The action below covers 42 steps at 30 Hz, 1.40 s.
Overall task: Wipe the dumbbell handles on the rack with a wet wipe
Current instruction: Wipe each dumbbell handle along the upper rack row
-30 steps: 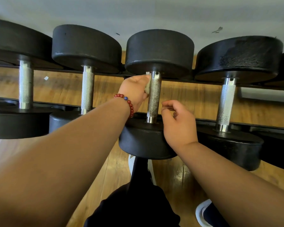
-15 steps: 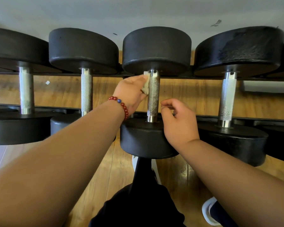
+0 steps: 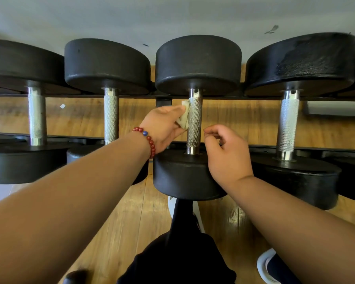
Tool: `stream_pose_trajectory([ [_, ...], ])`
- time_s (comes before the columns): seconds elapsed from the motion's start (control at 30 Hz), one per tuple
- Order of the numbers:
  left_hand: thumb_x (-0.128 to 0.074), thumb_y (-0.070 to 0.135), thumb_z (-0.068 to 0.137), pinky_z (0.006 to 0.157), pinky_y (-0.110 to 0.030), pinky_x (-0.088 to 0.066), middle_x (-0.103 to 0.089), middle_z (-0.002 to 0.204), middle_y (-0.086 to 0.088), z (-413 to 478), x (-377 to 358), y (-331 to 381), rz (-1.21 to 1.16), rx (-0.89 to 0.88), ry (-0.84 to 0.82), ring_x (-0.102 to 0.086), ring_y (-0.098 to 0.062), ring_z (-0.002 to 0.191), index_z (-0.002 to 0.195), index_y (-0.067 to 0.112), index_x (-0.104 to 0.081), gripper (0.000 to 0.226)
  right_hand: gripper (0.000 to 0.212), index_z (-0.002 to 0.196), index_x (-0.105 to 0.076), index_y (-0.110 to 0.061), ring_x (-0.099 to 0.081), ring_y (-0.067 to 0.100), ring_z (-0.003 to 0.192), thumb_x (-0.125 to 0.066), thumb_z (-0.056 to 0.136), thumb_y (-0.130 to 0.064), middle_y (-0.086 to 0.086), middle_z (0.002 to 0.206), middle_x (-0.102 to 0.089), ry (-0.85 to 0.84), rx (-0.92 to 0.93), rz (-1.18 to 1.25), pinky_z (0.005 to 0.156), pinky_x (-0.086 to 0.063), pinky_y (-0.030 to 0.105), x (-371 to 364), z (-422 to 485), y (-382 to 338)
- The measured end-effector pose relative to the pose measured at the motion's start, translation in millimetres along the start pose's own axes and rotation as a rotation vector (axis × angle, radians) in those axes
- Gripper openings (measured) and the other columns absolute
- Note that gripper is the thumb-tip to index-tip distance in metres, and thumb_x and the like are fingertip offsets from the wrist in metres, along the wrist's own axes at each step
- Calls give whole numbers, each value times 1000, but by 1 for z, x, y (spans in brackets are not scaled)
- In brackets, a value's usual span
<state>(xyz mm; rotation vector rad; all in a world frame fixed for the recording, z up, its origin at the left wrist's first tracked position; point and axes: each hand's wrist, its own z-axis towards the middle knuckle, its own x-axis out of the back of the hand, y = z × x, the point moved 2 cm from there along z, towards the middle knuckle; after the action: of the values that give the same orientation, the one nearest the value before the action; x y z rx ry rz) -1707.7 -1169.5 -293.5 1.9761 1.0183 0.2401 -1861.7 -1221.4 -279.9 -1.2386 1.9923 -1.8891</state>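
Several black dumbbells lie across a black rack (image 3: 223,97), their knurled steel handles pointing toward me. My left hand (image 3: 164,126), with a red bead bracelet at the wrist, holds a crumpled pale wet wipe (image 3: 183,117) against the left side of the middle dumbbell's handle (image 3: 194,121). My right hand (image 3: 228,156) hovers over that dumbbell's near head (image 3: 184,177), just right of the handle, fingers loosely curled and holding nothing. Whether it touches the head cannot be told.
More handles stand to the left (image 3: 110,117) and far left (image 3: 37,117), and one to the right (image 3: 287,124). A wooden floor (image 3: 131,222) lies below, with my dark-trousered leg and white-soled shoes (image 3: 264,265). A grey wall rises behind the rack.
My left hand has slid the wipe a little down the handle, away from the far head. My right hand stays beside the handle.
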Motion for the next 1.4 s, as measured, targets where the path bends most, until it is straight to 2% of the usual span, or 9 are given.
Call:
stream_pose_trajectory([
  [0.2,-47,12,101,78,-28,-58,-69,105,-12,16,-8,10,-58,-34,37,-69,-17,93,110,5,-62,20,12,97,-60,-29,-56,4,91,-50,94,-23,-6,104,-60,9,5,-6,72,-42,12,0,0,1],
  [0.33,-45,16,102,84,-32,-58,-65,119,-18,22,-14,10,-72,31,19,-66,-25,107,124,1,-57,29,12,97,-61,-28,-57,5,91,-51,94,-22,-6,103,-61,9,10,0,75,-46,17,0,1,2],
  [0.47,-47,13,101,81,-29,-59,-71,104,-15,0,7,-8,65,50,-27,-70,-21,93,117,1,-60,24,14,100,-64,-25,-56,6,96,-51,94,-23,-7,102,-62,10,25,-11,80,-48,22,-1,1,3],
  [0.6,-46,12,101,84,-32,-58,-71,105,-15,5,6,-1,51,-2,-43,-70,-22,97,115,1,-61,24,13,100,-61,-27,-55,2,94,-50,94,-24,-9,102,-60,-4,29,-27,75,-44,14,0,1,3],
  [0.7,-44,14,102,75,-29,-58,-70,100,-10,19,-10,11,-79,18,-14,-70,-17,88,110,5,-61,21,12,96,-60,-29,-53,-2,90,-50,93,-24,-10,101,-60,-2,24,-14,70,-40,9,0,2,3],
  [0.8,-40,16,104,67,-28,-58,-70,100,-11,20,-17,11,-58,82,-77,-71,-16,83,118,2,-58,27,12,96,-62,-28,-55,0,88,-50,93,-24,-9,99,-60,2,37,-20,70,-43,11,0,1,3],
  [0.93,-44,13,102,72,-31,-60,-70,99,-13,11,-2,4,18,136,-78,-71,-18,82,120,1,-56,25,12,93,-61,-29,-56,4,91,-51,93,-22,-9,97,-61,2,47,-14,73,-45,15,0,1,1],
  [1.17,-44,14,102,87,-32,-57,-71,100,-10,15,-9,12,-72,-33,4,-69,-17,93,110,7,-62,21,12,95,-60,-29,-55,2,92,-50,94,-22,-8,101,-62,-8,45,-15,72,-41,9,0,1,3],
  [1.4,-56,16,97,95,-37,-54,-72,107,-9,9,-5,6,82,-123,131,-69,-19,103,114,7,-66,22,12,96,-59,-30,-53,-2,92,-50,94,-22,-11,100,-61,-6,33,-4,71,-38,7,0,0,1],
])
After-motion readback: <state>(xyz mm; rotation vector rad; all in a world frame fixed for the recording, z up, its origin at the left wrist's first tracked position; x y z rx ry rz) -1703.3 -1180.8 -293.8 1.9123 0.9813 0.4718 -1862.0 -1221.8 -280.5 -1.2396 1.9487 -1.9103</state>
